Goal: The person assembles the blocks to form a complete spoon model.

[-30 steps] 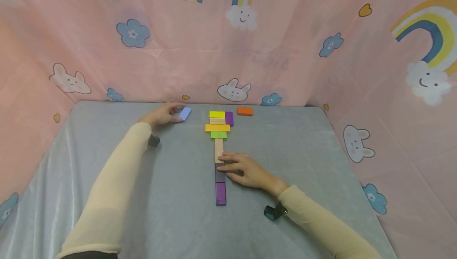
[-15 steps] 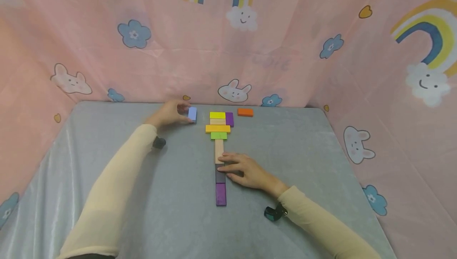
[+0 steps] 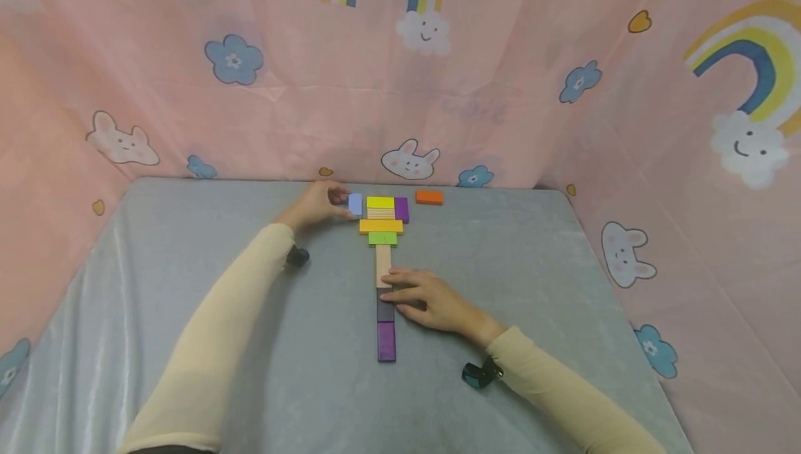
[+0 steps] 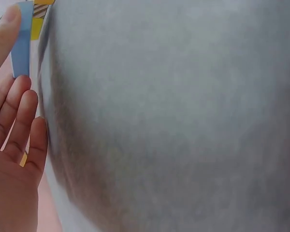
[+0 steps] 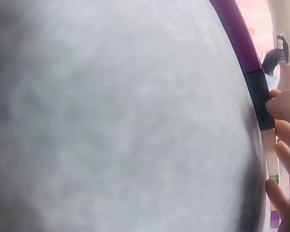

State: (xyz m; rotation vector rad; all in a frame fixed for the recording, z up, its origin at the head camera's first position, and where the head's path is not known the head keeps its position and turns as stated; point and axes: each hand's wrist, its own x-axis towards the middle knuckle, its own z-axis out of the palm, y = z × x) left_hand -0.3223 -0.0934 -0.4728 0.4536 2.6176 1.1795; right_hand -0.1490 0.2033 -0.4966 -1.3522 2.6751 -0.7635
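My left hand (image 3: pixel 315 206) pinches a light blue block (image 3: pixel 355 205) between thumb and fingers at the back of the table. The block stands just left of a yellow block (image 3: pixel 380 202) that has thin wooden strips (image 3: pixel 380 213) in front of it. In the left wrist view, the thumb lies over the blue block (image 4: pixel 22 46) and fingertips touch its end. My right hand (image 3: pixel 440 303) rests with extended fingers on the long row, touching the natural wood block (image 3: pixel 383 259) and the dark grey block (image 3: pixel 385 309). A purple block (image 3: pixel 386 343) forms the row's near end.
A small purple block (image 3: pixel 402 210) adjoins the yellow one on its right. An orange-yellow bar (image 3: pixel 381 227) and green blocks (image 3: pixel 382 238) lie before them. One orange block (image 3: pixel 429 197) lies apart, farther right. A pink patterned curtain (image 3: pixel 300 113) borders the grey table cover (image 3: pixel 513 259).
My left hand has carried the light blue block rightward, close to the yellow block, and turned it from slanted to nearly straight. The right hand has stayed in place.
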